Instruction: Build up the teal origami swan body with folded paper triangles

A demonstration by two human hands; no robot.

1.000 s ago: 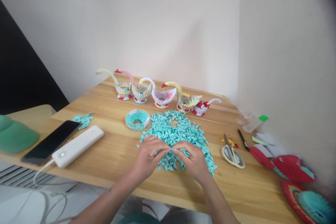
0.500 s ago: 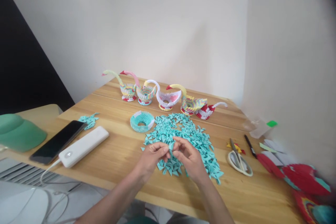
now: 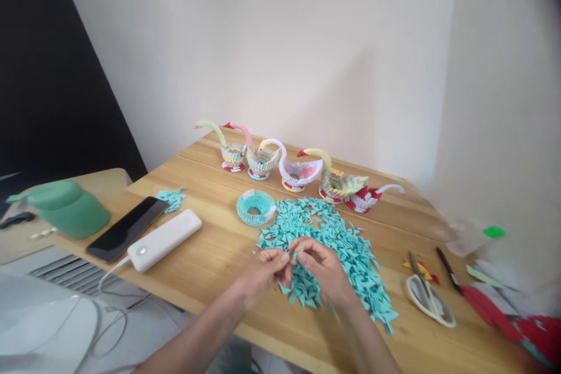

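Observation:
My left hand [image 3: 268, 269] and my right hand [image 3: 319, 263] meet over the near side of a heap of folded turquoise paper pieces [image 3: 350, 257]. Between their fingertips is a small turquoise folded paper piece [image 3: 296, 255], mostly covered by the fingers. Both hands are closed in a pinch on it. Just beyond the heap, to its left, sits a turquoise and white ring [image 3: 256, 208] built of the same kind of folded pieces.
Several paper swans [image 3: 302, 172] line the back of the table. At left lie a phone [image 3: 127, 228], a white power bank [image 3: 165, 238] with a cable, and a green cap [image 3: 72, 210]. Scissors [image 3: 429, 298], a black pen [image 3: 447, 269] and red paper work [image 3: 495, 315] are at right.
The view has swung left, so the table's things appear further right. My hands stay together; the paper piece, upright and plainer before, is now more hidden by my fingers.

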